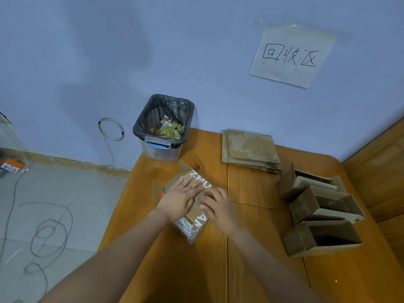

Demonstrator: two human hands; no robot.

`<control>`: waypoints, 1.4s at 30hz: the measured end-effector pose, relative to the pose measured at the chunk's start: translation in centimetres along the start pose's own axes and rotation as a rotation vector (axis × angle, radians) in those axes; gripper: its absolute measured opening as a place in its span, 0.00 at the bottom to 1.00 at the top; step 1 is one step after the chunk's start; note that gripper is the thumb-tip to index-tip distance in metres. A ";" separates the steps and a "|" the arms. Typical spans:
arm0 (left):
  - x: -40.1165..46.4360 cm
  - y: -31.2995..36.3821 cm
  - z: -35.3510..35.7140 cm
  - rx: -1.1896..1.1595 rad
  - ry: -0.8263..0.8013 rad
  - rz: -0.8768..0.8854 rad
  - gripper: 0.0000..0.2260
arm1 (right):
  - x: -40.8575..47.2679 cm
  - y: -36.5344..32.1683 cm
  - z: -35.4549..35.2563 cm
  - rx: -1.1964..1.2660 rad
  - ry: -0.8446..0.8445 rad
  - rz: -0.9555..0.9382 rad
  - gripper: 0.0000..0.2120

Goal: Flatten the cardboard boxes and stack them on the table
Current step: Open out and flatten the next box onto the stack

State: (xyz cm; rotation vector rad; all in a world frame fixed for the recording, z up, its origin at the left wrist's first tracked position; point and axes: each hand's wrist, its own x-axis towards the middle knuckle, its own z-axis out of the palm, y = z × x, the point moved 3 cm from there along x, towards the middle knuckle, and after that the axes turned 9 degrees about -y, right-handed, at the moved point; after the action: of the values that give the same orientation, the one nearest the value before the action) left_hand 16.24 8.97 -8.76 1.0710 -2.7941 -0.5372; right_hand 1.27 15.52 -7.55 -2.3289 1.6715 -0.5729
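**Both palms pressing the printed box flat**

Head view: At the lower centre of the frame, the printed box [192,206] is lying on the wooden table [251,193], and both hands are bearing down on it. The left hand [182,196] is lying flat with straight fingers spread over the top panel; it is pressing, not grasping. The right hand [218,207] is resting just beside it, fingers slightly bent over the panel; whether they are hooking an edge I cannot tell.

The cardboard is looking light and fairly stiff, likely springing back along its creases unless held down. Its surface seems dry and not slippery. A sensible hold would be along the long folded edges, thumbs on top.

Right of centre, toward the wall, the flattened stack [250,149] is waiting. At the right edge, three open boxes [321,211] are standing unflattened. At upper centre, a lined bin [162,127] is sitting at the table's far corner, and a paper sign [291,55] is hanging on the wall.
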 end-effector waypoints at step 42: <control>-0.3 0.1 0.0 -0.072 0.039 0.016 0.19 | 0.1 -0.9 0.4 0.042 0.128 -0.004 0.05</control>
State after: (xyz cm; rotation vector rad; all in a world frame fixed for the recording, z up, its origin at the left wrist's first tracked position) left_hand 16.36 9.25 -8.72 1.0321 -2.7250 -0.6039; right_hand 2.27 15.71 -7.51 -2.3108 1.6920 -0.7646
